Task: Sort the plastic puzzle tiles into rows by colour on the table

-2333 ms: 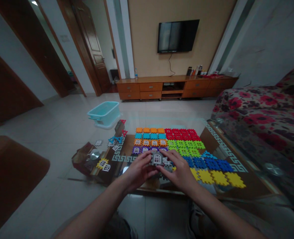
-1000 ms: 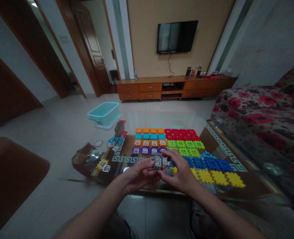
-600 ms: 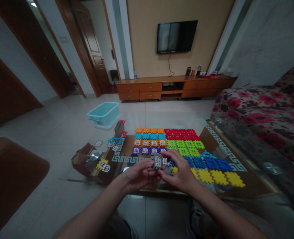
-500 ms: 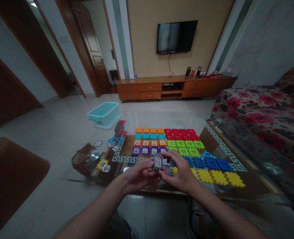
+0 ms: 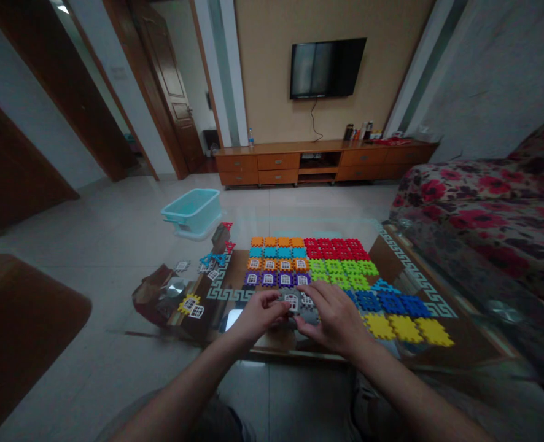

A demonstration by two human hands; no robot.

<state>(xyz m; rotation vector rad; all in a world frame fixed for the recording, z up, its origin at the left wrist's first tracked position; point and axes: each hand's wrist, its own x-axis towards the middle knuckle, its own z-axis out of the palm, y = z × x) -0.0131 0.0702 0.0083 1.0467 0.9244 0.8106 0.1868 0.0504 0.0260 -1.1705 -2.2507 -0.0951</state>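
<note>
Pinching a grey interlocking plastic tile with a white window on it, my fingers sit close together from both sides. My left hand grips its left edge, and my right hand presses down over its right side, with more grey tiles just beside it, partly under those fingers. All of this happens above a glass-topped desk. Just ahead of my fingers lie purple window tiles, then orange and teal rows, with red and green tiles further on. To the right of my fingers are blue tiles and yellow tiles. To the left, a yellow tile with white windows rests near a crumpled brown bag — well beyond, a turquoise plastic tub sits on the floor.
</note>
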